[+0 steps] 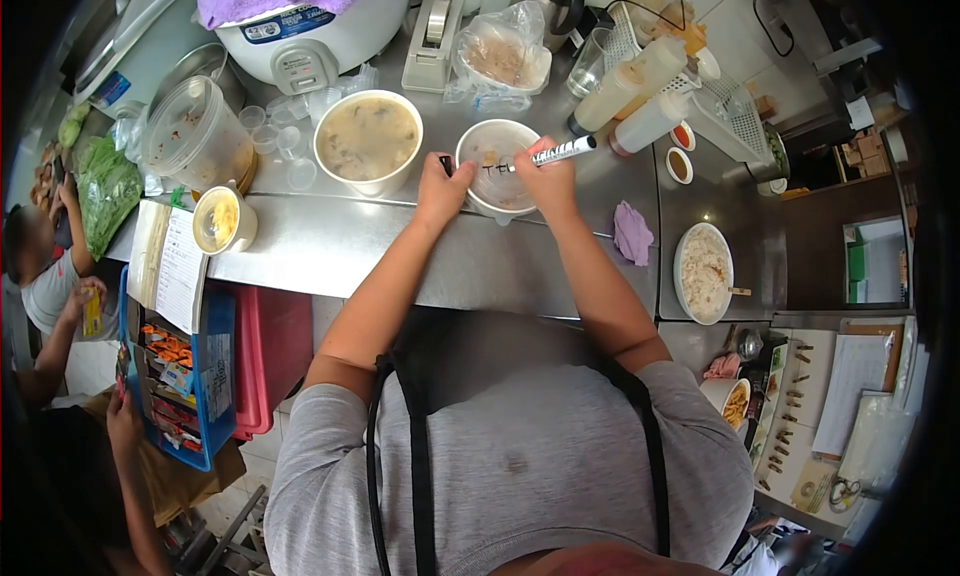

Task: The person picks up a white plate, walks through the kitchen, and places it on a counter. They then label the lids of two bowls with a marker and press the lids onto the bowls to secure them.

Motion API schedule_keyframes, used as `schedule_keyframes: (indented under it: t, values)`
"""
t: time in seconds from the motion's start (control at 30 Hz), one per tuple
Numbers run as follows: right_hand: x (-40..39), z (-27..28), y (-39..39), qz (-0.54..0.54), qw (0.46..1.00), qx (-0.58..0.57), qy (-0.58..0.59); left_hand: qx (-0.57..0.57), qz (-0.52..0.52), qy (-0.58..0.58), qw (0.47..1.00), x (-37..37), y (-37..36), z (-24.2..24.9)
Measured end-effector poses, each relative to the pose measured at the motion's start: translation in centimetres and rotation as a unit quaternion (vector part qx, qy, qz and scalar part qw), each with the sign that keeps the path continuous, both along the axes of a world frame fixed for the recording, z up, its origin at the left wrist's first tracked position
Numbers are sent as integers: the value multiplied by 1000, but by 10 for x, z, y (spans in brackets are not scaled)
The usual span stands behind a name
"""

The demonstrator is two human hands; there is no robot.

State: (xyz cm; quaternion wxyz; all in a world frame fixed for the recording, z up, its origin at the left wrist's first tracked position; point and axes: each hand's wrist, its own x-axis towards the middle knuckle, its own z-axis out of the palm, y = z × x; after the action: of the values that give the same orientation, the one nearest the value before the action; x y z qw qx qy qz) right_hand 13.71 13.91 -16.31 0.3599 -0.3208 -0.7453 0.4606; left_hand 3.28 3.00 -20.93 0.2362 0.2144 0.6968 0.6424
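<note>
2 squeeze btls [633, 86], 2 sauce cups [681, 151], 1 marker [553, 154].

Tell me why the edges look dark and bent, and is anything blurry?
Head view: a fisheye lens bends the steel counter and leaves black corners. Light is soft and even, with a dull sheen on the steel and no hard shadows. The middle is sharp: the marker in the right hand, the lidded bowl steadied by the left hand. The people at the left edge look smeared.

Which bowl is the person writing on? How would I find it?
Start at the big white rice cooker at the back of the steel counter. Two white bowls sit in front; take the lidded bowl on the right. Unlike the open soup bowl, it has black letters, and both hands hold it.
</note>
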Motion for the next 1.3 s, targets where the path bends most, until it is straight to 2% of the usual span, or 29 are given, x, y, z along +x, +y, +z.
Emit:
schedule_keyframes:
  t: [0.07, 0.27, 0.37, 0.47, 0.67, 0.77, 0.87, 0.97, 1.07, 1.17, 1.27, 1.3]
  values:
    - [0, -8, 7, 4, 999, -22, 24, -7, -4, -11, 1000, 0, 0, 1]
    - [2, -4, 10, 3, 999, 28, -41, -9, -5, 19, 1000, 1, -2, 7]
    - [0, 1, 12, 5, 999, -29, 21, -15, -14, -9, 1000, -2, 1, -5]
    - [3, 0, 15, 8, 998, 51, -32, 0, -10, 14, 1000, -1, -1, 0]
    - [3, -3, 18, 8, 997, -67, 25, -14, -15, 11, 1000, -1, -2, 3]
    - [2, -1, 18, -6, 1000, -21, 17, -6, -10, 17, 1000, 0, -2, 5]
    - [4, 3, 14, -9, 997, 52, -57, -9, -13, 16, 1000, -1, -2, 2]
    - [5, -1, 20, 17, 999, -47, -2, -8, -13, 18, 1000, 0, -2, 2]
    - [5, 10, 11, -9, 995, 69, -78, -8, -16, 3, 1000, -1, -1, 1]
    - [8, 17, 14, -7, 987, -146, 67, -16, 16, 107, 994, 2, -6, 8]
    - [10, 56, -11, 47, 967, -222, 114, -14, -5, 131, 991, 18, -25, 38]
    - [10, 62, -19, 81, 976, -177, 98, -36, -20, 150, 988, 24, -30, 46]
